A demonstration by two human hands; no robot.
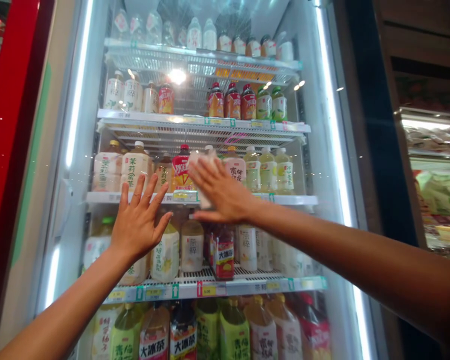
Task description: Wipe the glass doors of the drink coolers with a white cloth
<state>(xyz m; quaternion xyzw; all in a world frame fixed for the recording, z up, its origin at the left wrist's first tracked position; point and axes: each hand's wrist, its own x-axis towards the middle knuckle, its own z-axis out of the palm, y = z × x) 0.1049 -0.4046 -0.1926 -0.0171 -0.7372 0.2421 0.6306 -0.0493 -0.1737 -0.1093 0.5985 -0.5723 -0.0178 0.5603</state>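
Bare left hand (137, 227), bare right hand (222, 196), bare forearms (322, 250), long slim fingers (138, 192)

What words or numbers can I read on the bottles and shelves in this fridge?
"大冰茶": red-labelled bottle, second row from below.
"大冰茶": two bottles, bottom row.
"茶粹", it seems: pale bottle beside the red-labelled one.
Shelf price tags: too small to read.
Upper-shelf labels: blurred.

Red frame (11, 100), white shelves (153, 132) — green bottle (234, 330), red-labelled bottle (224, 256)

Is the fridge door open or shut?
Shut. The glass door covers the bottles, glare shines on it, and the left hand and right hand lie flat against it.
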